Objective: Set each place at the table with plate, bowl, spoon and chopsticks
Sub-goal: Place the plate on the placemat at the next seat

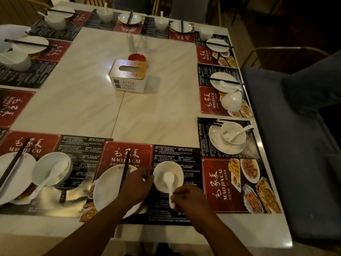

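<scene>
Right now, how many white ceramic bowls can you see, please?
9 white ceramic bowls: two near edge, three right side, three far edge, one left; others may be hidden off-frame.

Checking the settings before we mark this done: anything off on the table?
Yes. At the middle place on the right side, the bowl lies tipped over next to its plate, and the spoon sits on the plate, not in the bowl as at the near places.
</scene>
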